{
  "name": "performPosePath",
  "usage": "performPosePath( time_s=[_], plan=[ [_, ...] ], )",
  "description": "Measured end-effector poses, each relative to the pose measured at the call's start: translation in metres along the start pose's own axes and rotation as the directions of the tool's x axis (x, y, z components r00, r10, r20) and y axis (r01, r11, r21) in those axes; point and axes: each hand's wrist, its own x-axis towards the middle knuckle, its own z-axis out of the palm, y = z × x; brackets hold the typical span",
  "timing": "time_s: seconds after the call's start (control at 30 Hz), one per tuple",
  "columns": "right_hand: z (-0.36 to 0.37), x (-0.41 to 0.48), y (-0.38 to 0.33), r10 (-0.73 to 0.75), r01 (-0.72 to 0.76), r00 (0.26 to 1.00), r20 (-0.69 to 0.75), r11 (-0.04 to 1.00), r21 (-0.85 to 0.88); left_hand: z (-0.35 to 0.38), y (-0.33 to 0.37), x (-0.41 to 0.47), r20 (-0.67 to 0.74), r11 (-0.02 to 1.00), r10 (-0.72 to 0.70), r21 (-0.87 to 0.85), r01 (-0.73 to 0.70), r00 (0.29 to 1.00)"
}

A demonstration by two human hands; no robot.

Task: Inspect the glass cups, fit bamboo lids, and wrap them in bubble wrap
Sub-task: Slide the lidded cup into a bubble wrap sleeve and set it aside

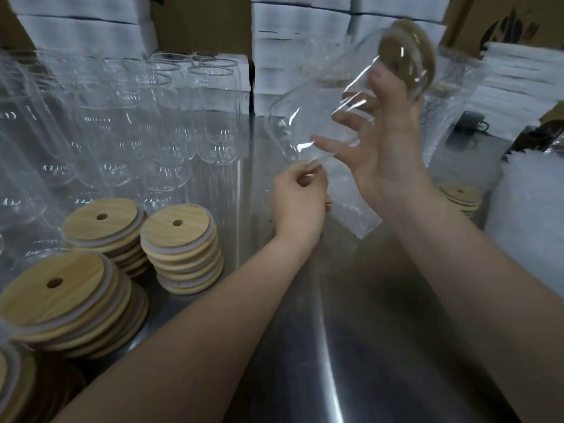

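Note:
My right hand (pixel 384 141) holds a clear glass cup (pixel 317 108) up in the air, tilted on its side, with thumb and fingers spread round its body. A round bamboo lid (pixel 406 53) sits on the cup's mouth at the upper right, blurred. My left hand (pixel 300 193) is just below the cup's base, with fingers curled and fingertips pinched at the bottom edge of the glass. Several empty glass cups (pixel 210 111) stand in rows at the left. Stacks of bamboo lids (pixel 180 248) with a centre hole lie at the lower left.
A metal table top (pixel 335 331) runs under my arms. A bubble wrap sheet (pixel 360 209) lies beneath my hands and a white roll (pixel 531 215) is at the right. A small lid stack (pixel 460 198) sits right of my forearm. White boxes (pixel 305 35) are piled at the back.

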Motion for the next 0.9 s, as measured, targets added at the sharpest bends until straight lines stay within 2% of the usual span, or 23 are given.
performPosePath(
  time_s=[0.13, 0.47, 0.63, 0.77, 0.9],
  plan=[
    [-0.022, -0.001, -0.005, 0.043, -0.043, 0.999, -0.024, 0.999, -0.012, 0.001, 0.002, 0.0, -0.007, 0.999, -0.024, -0.041, 0.023, 1.0],
    [-0.034, 0.001, -0.005, -0.104, 0.104, 0.995, 0.013, 0.973, -0.205, -0.006, 0.008, 0.008, -0.084, 0.984, -0.107, -0.149, 0.094, 0.991],
    [-0.034, -0.002, -0.002, -0.214, 0.225, 0.974, 0.07, 0.924, -0.31, -0.009, 0.009, 0.013, -0.115, 0.987, -0.066, -0.153, 0.048, 0.991],
    [-0.036, -0.003, 0.003, -0.318, 0.32, 0.945, 0.081, 0.837, -0.444, -0.011, 0.009, 0.016, -0.112, 0.991, -0.014, -0.133, -0.001, 0.994],
    [-0.036, -0.005, 0.012, -0.427, 0.452, 0.885, 0.187, 0.69, -0.565, -0.007, 0.01, 0.012, -0.068, 0.984, 0.048, -0.169, -0.059, 0.996]
  ],
)
